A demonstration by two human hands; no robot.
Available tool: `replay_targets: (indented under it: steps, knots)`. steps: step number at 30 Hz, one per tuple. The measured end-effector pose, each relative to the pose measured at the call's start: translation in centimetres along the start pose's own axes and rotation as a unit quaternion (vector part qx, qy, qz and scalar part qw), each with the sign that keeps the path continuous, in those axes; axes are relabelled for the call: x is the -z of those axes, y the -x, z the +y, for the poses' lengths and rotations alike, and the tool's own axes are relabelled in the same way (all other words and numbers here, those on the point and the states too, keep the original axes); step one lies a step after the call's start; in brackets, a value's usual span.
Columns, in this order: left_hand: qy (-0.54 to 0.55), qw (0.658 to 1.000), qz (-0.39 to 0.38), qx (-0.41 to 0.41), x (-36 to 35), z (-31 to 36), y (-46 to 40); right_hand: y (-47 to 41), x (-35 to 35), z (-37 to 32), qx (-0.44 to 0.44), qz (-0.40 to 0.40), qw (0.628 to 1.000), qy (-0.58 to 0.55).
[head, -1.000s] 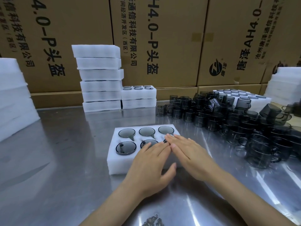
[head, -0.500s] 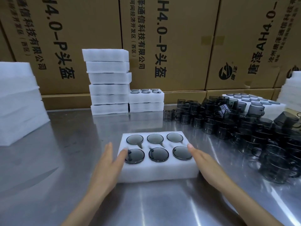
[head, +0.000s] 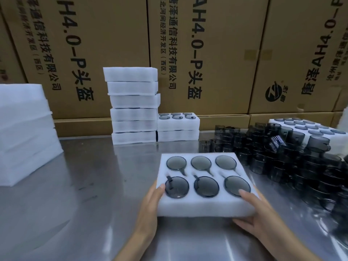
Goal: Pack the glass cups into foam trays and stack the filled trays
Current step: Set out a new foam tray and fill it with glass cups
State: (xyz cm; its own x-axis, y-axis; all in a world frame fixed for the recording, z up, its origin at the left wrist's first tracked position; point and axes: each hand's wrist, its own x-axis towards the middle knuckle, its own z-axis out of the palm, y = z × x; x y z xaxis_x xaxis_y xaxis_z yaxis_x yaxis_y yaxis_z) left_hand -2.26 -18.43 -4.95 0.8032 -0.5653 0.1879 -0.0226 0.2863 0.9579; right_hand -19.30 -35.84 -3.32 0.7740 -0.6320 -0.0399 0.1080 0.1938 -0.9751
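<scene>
A white foam tray [head: 204, 208] filled with several dark glass cups [head: 206, 186] is lifted off the steel table, its near edge raised. My left hand [head: 150, 206] grips its left side with the thumb on top. My right hand [head: 258, 210] grips its right side, thumb on the top face near the front right cup. At the back stands a tall stack of foam trays [head: 133, 106], and beside it a short stack of two filled trays [head: 178, 127].
Loose dark glass cups [head: 282, 157] are piled on the right of the steel table [head: 84, 185]. Another filled foam tray [head: 308, 129] lies behind them. Empty foam sheets [head: 24, 132] are stacked at the left. Cardboard boxes [head: 197, 53] wall off the back.
My hands moved from pressing on top of the tray to its left and right sides, took hold of it and lifted it off the table.
</scene>
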Motion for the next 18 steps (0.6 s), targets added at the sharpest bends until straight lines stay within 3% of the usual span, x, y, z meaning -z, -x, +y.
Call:
replay_targets:
  steps: [3, 6, 8, 11, 13, 18]
  knots:
    - [-0.049, 0.998, -0.032, 0.014, -0.1, -0.1, -2.4, -1.8, 0.5, -0.7, -0.016, 0.036, 0.998, -0.058]
    - [-0.220, 0.973, 0.063, -0.002, 0.4, -1.3, -5.8, -4.8, 0.3, -2.3, -0.015, 0.049, 0.994, -0.100]
    - [-0.350, 0.934, 0.069, -0.011, 0.3, -2.3, -7.6, -7.8, -0.5, -4.0, -0.006, 0.063, 0.989, -0.130]
    - [-0.588, 0.807, -0.004, -0.060, -0.1, -4.0, -8.8, -13.5, -2.4, -7.0, 0.024, 0.058, 0.984, -0.165]
    - [-0.670, 0.736, -0.014, -0.100, -0.4, -4.0, -8.7, -17.9, -3.9, -9.2, 0.047, 0.063, 0.982, -0.173]
    - [-0.692, 0.699, 0.000, -0.178, -0.7, -4.8, -9.1, -28.1, -7.3, -12.3, 0.053, 0.116, 0.979, -0.162]
